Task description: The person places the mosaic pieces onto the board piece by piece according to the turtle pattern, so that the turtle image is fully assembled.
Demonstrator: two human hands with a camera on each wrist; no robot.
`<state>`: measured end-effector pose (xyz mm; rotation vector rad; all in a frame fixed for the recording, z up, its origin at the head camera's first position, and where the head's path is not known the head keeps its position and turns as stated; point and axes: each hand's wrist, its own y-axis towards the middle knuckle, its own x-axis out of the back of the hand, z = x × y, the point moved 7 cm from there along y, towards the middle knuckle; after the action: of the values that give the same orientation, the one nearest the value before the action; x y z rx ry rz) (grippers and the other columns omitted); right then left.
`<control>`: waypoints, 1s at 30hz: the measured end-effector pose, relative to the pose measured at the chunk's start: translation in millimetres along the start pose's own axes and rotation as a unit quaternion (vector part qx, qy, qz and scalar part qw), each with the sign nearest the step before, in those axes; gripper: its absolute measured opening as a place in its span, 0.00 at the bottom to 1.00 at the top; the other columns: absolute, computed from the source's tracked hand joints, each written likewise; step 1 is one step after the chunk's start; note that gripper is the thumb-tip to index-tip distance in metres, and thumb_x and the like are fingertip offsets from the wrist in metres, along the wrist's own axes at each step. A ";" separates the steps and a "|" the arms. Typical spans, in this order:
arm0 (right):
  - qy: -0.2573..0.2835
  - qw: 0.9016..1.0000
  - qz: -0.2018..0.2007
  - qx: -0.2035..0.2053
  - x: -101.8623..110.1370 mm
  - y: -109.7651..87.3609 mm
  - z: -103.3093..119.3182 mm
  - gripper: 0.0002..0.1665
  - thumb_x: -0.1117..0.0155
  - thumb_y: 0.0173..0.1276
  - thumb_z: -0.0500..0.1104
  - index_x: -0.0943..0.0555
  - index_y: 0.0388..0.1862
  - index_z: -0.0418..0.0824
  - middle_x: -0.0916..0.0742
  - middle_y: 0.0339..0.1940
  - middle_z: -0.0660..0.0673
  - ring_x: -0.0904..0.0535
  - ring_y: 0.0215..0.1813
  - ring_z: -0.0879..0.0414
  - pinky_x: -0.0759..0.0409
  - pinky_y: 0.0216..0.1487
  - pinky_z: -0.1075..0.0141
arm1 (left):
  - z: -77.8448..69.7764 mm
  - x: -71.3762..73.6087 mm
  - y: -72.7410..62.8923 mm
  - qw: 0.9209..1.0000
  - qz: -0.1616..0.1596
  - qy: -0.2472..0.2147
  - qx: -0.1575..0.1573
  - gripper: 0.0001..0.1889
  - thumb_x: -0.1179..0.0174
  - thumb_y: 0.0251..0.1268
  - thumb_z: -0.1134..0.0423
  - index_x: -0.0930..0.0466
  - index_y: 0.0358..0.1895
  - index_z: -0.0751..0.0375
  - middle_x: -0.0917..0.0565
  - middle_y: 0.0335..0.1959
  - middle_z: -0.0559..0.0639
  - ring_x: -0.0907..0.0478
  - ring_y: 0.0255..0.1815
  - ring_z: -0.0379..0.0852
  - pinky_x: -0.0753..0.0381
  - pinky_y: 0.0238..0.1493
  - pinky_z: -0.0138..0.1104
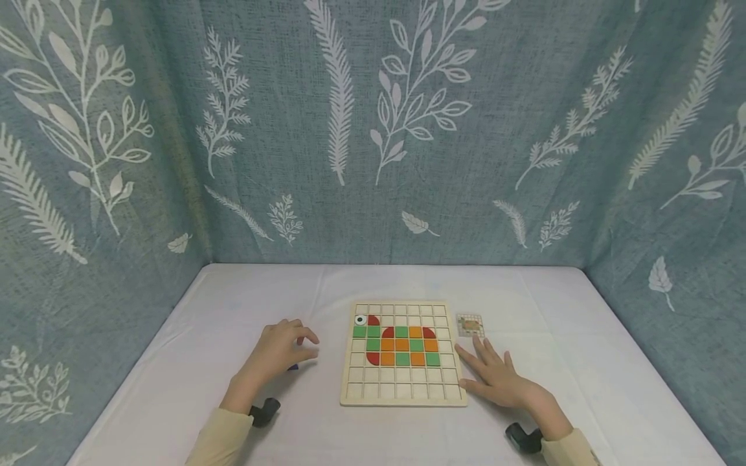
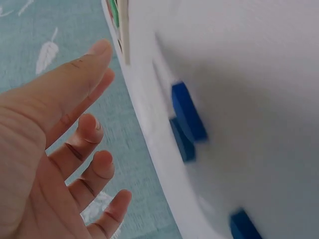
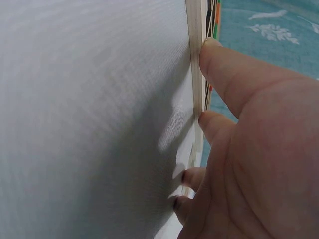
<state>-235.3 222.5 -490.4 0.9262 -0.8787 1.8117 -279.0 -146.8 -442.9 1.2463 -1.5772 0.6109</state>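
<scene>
A wooden grid board (image 1: 403,391) lies mid-table with green, orange and red tiles (image 1: 402,345) and a white eye tile (image 1: 361,320) set in its cells. To its left hovers my left hand (image 1: 282,349), fingers loosely bent, thumb and index apart, with nothing between them. Below it are several blue pieces; the left wrist view shows a blue block (image 2: 188,112) beside a darker one (image 2: 182,139), and another blue block (image 2: 244,226) lower down. My right hand (image 1: 501,382) has its fingers spread, thumb and index touching the board's right edge (image 3: 196,59).
A small printed card (image 1: 469,325) lies right of the board, just beyond the right fingertips. White cloth covers the table (image 1: 524,298). Blue-green curtains (image 1: 361,213) with leaf prints stand behind and at both sides. Dark wrist devices (image 1: 265,412) sit on both wrists.
</scene>
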 end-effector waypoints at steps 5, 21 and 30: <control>0.002 1.000 -0.002 0.006 -0.3 0.2 -0.4 0.41 0.50 0.66 0.62 0.45 0.73 0.47 0.52 0.74 0.31 0.65 0.73 0.32 0.72 0.62 0.32 | 11.4 4.2 -10.2 1.000 -0.001 0.021 0.003 0.09 0.31 0.49 0.56 0.15 0.35 0.50 0.30 0.23 0.40 0.38 0.27 0.39 0.35 0.43 0.49; 0.000 1.000 0.000 0.010 1.3 -2.4 2.2 0.40 0.50 0.67 0.60 0.45 0.73 0.46 0.52 0.74 0.30 0.65 0.73 0.32 0.71 0.61 0.32 | 42.2 16.5 -46.0 0.998 0.014 0.044 0.052 0.13 0.28 0.41 0.54 0.16 0.35 0.48 0.26 0.25 0.40 0.33 0.30 0.40 0.33 0.42 0.52; -0.003 1.000 0.004 0.006 -0.1 -1.0 -0.9 0.40 0.51 0.67 0.62 0.45 0.73 0.47 0.53 0.74 0.31 0.65 0.73 0.33 0.71 0.62 0.32 | 59.9 17.6 -60.8 0.994 0.029 0.049 0.092 0.14 0.28 0.41 0.55 0.16 0.36 0.48 0.26 0.26 0.41 0.33 0.31 0.42 0.35 0.42 0.53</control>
<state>-234.6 223.5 -490.7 0.9366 -0.8778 1.8231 -245.8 -225.4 -460.7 1.2883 -1.5049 0.8573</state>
